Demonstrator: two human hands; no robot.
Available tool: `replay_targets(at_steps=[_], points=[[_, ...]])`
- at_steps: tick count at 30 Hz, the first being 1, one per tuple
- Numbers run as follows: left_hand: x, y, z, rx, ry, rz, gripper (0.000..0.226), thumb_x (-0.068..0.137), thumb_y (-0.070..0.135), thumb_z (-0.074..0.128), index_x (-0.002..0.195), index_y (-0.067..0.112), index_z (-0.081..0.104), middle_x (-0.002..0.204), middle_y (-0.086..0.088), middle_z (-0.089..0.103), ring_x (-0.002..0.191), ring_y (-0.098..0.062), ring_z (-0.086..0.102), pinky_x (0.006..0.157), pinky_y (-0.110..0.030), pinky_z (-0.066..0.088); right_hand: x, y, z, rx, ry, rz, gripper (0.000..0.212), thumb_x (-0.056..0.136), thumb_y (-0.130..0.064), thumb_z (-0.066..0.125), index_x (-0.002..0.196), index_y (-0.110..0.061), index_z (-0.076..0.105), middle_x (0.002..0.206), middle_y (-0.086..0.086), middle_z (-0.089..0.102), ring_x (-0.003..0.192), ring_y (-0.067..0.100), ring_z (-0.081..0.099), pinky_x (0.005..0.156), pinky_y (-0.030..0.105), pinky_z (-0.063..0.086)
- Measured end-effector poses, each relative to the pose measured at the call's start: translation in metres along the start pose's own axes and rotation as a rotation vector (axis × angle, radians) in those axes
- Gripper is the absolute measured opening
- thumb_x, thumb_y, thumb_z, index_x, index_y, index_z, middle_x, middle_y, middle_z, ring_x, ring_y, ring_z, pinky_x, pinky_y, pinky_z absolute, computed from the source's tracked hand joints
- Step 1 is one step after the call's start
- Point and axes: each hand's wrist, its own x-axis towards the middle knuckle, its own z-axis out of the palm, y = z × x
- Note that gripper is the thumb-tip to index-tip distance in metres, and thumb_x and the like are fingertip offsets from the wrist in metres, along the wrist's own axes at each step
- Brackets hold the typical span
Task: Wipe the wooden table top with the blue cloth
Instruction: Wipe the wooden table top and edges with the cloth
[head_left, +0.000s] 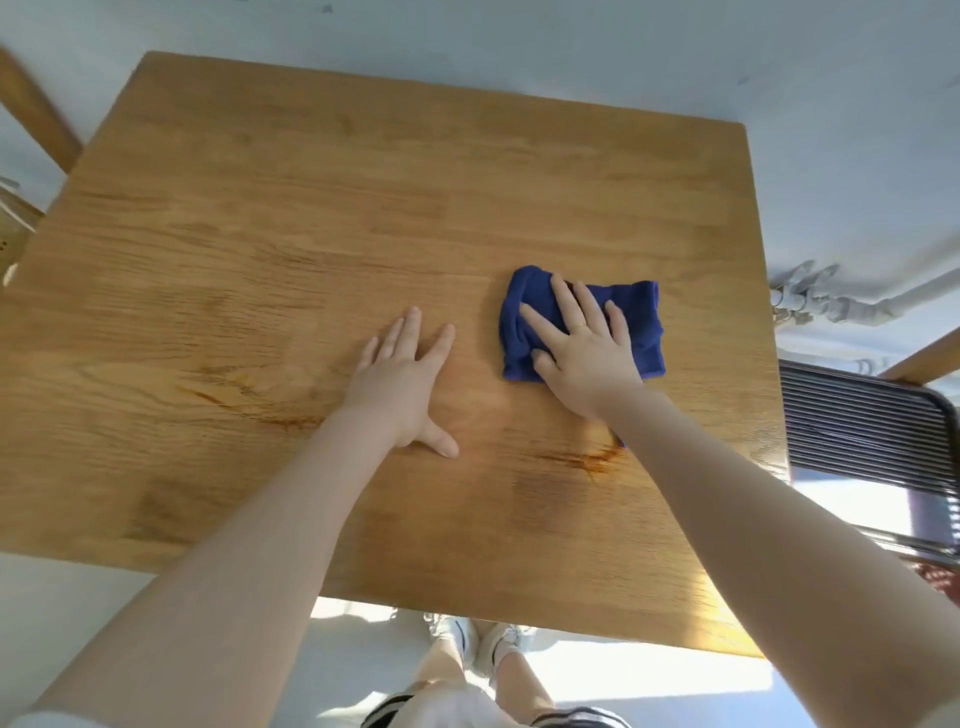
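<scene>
The wooden table top (311, 218) fills most of the head view. A folded blue cloth (641, 325) lies on its right half. My right hand (582, 353) presses flat on the cloth with the fingers spread, covering its middle and near edge. My left hand (405, 384) rests flat on the bare wood to the left of the cloth, fingers apart, holding nothing. Darker streaks (587, 460) mark the wood near my right forearm and further left.
A dark slatted chair seat (862, 415) stands off the table's right edge, with white pipes (831, 301) on the floor beyond it. Wooden furniture (36, 114) pokes in at the left. My legs and shoes (478, 644) show below the near edge.
</scene>
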Motion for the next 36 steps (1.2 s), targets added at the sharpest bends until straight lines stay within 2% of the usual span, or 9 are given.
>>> replay_targets(at_steps=[5, 9, 12, 16, 19, 25, 29, 32, 36], points=[[-0.001, 0.001, -0.001, 0.029, 0.000, 0.006, 0.132, 0.060, 0.059, 0.075, 0.146, 0.028, -0.020, 0.149, -0.010, -0.034, 0.141, -0.021, -0.023, 0.115, -0.038, -0.010, -0.030, 0.013, 0.003, 0.038, 0.020, -0.102, 0.069, 0.077, -0.049, 0.009, 0.143, -0.040, 0.027, 0.158, 0.000, 0.003, 0.145, 0.021, 0.000, 0.113, 0.044, -0.002], [-0.003, 0.006, -0.005, 0.131, 0.021, 0.023, 0.130, 0.063, 0.061, 0.072, 0.147, 0.018, -0.018, 0.152, -0.013, -0.028, 0.142, -0.024, -0.022, 0.115, -0.038, -0.010, 0.007, 0.027, -0.010, 0.060, 0.015, 0.084, 0.053, 0.092, -0.038, 0.028, 0.144, -0.042, 0.019, 0.158, -0.003, -0.004, 0.144, 0.019, -0.007, 0.114, 0.044, -0.007], [-0.007, 0.013, -0.007, 0.298, 0.090, 0.155, 0.126, 0.066, 0.061, 0.068, 0.148, 0.007, -0.011, 0.153, -0.011, -0.024, 0.141, -0.023, -0.022, 0.113, -0.038, -0.013, 0.008, 0.022, -0.012, 0.087, 0.011, 0.153, 0.055, 0.094, -0.030, 0.033, 0.145, -0.041, 0.017, 0.158, -0.002, -0.007, 0.144, 0.019, -0.010, 0.113, 0.046, -0.010], [-0.005, 0.028, -0.011, 0.227, 0.028, 0.215, 0.129, 0.069, 0.047, 0.075, 0.143, 0.008, -0.023, 0.150, -0.009, -0.033, 0.140, -0.021, -0.026, 0.115, -0.037, -0.012, -0.044, 0.012, 0.008, 0.091, 0.092, 0.023, 0.057, 0.085, -0.031, 0.027, 0.143, -0.034, 0.030, 0.158, 0.002, 0.004, 0.144, 0.021, -0.004, 0.112, 0.048, -0.008], [0.006, 0.048, -0.013, 0.139, -0.028, 0.248, 0.139, 0.063, 0.055, 0.076, 0.141, 0.009, -0.028, 0.149, -0.008, -0.036, 0.139, -0.020, -0.028, 0.117, -0.039, -0.010, -0.054, 0.020, 0.012, 0.072, 0.086, -0.047, 0.066, 0.077, -0.037, 0.018, 0.141, -0.033, 0.037, 0.157, 0.003, 0.016, 0.144, 0.024, 0.008, 0.112, 0.047, -0.003], [0.016, 0.065, 0.001, 0.208, -0.057, 0.249, 0.140, 0.060, 0.060, 0.075, 0.142, 0.004, -0.024, 0.148, -0.014, -0.036, 0.140, -0.026, -0.025, 0.115, -0.038, -0.008, 0.000, 0.040, -0.002, 0.094, 0.101, 0.244, 0.056, 0.091, -0.030, 0.031, 0.145, -0.039, 0.019, 0.158, -0.001, -0.001, 0.144, 0.019, -0.006, 0.113, 0.046, -0.009], [0.011, 0.072, -0.003, 0.215, -0.103, 0.217, 0.139, 0.063, 0.056, 0.076, 0.141, 0.003, -0.026, 0.146, -0.015, -0.038, 0.140, -0.028, -0.026, 0.115, -0.038, -0.007, -0.046, 0.033, 0.011, 0.034, 0.137, 0.163, 0.063, 0.082, -0.038, 0.017, 0.145, -0.036, 0.024, 0.158, 0.004, 0.006, 0.145, 0.021, -0.001, 0.113, 0.048, -0.006], [0.008, 0.072, -0.007, 0.204, -0.105, 0.213, 0.139, 0.063, 0.057, 0.076, 0.141, 0.004, -0.026, 0.147, -0.015, -0.036, 0.140, -0.027, -0.024, 0.115, -0.038, -0.007, -0.083, 0.030, 0.015, 0.025, 0.055, 0.097, 0.071, 0.077, -0.041, 0.009, 0.146, -0.036, 0.023, 0.158, 0.003, 0.007, 0.145, 0.022, 0.000, 0.113, 0.046, -0.007], [0.008, 0.069, -0.008, 0.190, -0.098, 0.217, 0.138, 0.063, 0.058, 0.075, 0.142, 0.005, -0.026, 0.147, -0.014, -0.037, 0.140, -0.026, -0.025, 0.115, -0.037, -0.008, -0.057, 0.052, 0.002, 0.015, 0.043, 0.149, 0.067, 0.079, -0.046, 0.012, 0.145, -0.039, 0.020, 0.158, -0.002, 0.003, 0.144, 0.019, -0.002, 0.114, 0.046, -0.004]])
